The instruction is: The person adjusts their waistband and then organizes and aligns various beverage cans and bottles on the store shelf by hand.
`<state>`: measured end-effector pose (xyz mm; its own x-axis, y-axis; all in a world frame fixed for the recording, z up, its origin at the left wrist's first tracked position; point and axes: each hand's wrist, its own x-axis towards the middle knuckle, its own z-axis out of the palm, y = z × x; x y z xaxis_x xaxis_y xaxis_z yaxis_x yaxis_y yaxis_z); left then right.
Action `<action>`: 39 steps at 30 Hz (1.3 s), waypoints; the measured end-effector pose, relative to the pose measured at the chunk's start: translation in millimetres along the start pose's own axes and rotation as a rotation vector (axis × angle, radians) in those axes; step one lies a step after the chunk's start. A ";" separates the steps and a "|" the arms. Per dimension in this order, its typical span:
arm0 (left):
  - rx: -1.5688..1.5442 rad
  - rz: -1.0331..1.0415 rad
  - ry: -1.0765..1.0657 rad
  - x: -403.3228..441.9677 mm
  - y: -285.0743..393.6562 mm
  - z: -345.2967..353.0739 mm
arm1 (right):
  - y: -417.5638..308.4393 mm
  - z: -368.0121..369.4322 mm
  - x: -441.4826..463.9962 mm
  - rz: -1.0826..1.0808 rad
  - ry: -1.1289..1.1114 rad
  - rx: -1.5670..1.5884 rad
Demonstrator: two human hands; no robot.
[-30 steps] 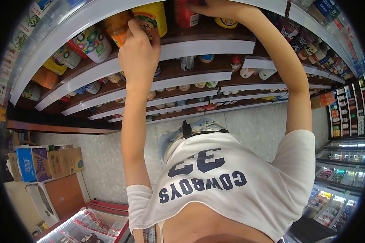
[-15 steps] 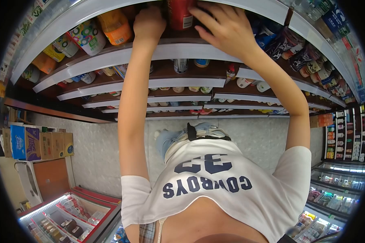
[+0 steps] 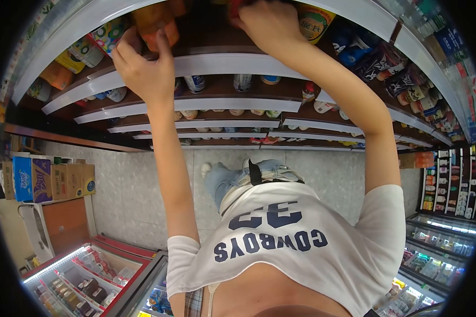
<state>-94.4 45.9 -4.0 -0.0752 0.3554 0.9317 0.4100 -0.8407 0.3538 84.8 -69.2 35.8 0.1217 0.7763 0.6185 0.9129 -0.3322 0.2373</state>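
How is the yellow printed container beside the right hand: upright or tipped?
Upright: the yellow container stands on the brown shelf, lettering right way up.

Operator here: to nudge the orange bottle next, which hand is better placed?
Probably the left hand: it is right at the orange bottle, thumb in front of it. The right hand is off to the side, by the red container.

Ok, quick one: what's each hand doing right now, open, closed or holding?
Left hand: thumb and fingers apart at the orange bottle; grip can't be told.
Right hand: at the red container; grip can't be told.
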 end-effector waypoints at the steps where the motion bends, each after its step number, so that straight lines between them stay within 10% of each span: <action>1: -0.058 -0.061 -0.048 0.1 -2.0 -1.3 | 1.0 3.6 2.3 -0.028 0.061 -0.044; 12: -0.484 -0.273 -0.560 20.8 -2.1 -7.0 | -19.1 -27.6 -37.5 0.110 -0.106 0.260; 21: -0.797 -0.073 -0.862 12.8 24.6 36.8 | -25.8 -50.3 -86.3 0.158 0.336 0.274; 28: -0.216 0.058 -0.745 -1.1 56.4 60.5 | -44.6 -62.9 -104.6 0.324 0.150 0.369; 39: -0.393 0.243 -0.130 24.5 -59.3 3.4 | -88.2 -24.5 -1.7 0.370 0.134 0.555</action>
<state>-117.6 105.9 -2.4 0.1045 0.1568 0.9821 0.0248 -0.9876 0.1550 -5.4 -54.3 32.2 0.4480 0.5793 0.6809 0.8894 -0.2114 -0.4054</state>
